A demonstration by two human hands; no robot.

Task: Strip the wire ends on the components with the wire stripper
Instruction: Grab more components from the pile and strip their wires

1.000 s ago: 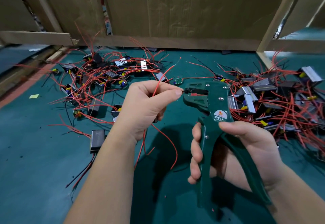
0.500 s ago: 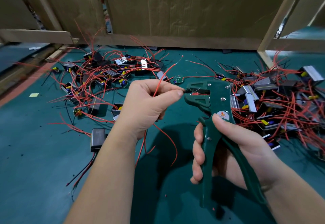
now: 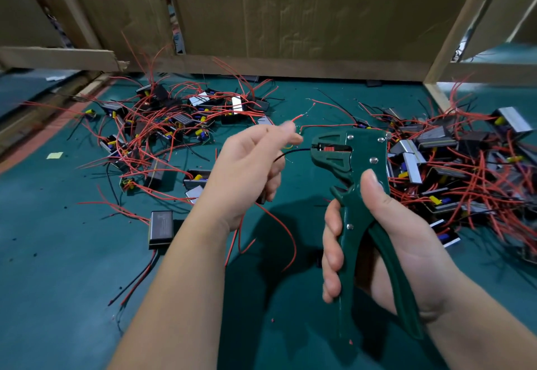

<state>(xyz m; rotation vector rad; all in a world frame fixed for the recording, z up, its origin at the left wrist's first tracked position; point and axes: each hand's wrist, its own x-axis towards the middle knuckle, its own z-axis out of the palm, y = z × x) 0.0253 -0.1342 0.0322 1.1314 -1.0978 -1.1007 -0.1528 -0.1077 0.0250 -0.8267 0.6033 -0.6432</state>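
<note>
Thumb and forefinger of the left hand (image 3: 247, 166) pinch a red wire (image 3: 302, 115) and, it seems through the blur, a black wire (image 3: 293, 152) whose end sits in the jaws of the stripper (image 3: 354, 163). The right hand (image 3: 386, 241) grips its handles. Components (image 3: 453, 172) lie heaped on the mat (image 3: 58, 253).

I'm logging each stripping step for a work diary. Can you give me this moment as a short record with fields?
surface: green mat
left hand: grips a black wire and a red wire, blurred
right hand: grips the wire stripper by its handles
black wire end: in the stripper's head
red wire tip: free, above the fingertips
left pile: components with red wires
right pile: the same
background: cardboard
</note>
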